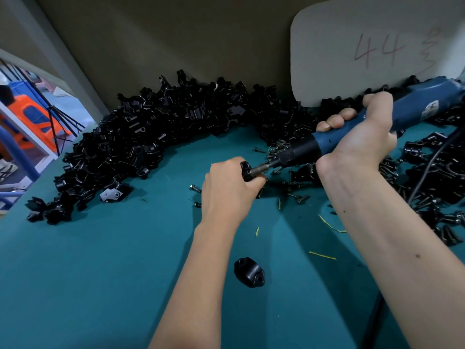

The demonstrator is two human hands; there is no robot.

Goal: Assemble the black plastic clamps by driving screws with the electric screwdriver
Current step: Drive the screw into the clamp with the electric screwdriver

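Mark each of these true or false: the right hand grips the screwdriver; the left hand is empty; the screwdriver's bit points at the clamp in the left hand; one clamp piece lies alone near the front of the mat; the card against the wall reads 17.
1. The right hand grips the screwdriver. True.
2. The left hand is empty. False: it holds a clamp.
3. The screwdriver's bit points at that clamp. True.
4. One clamp piece lies alone near the front of the mat. True.
5. The card reads 17. False: it reads 44.
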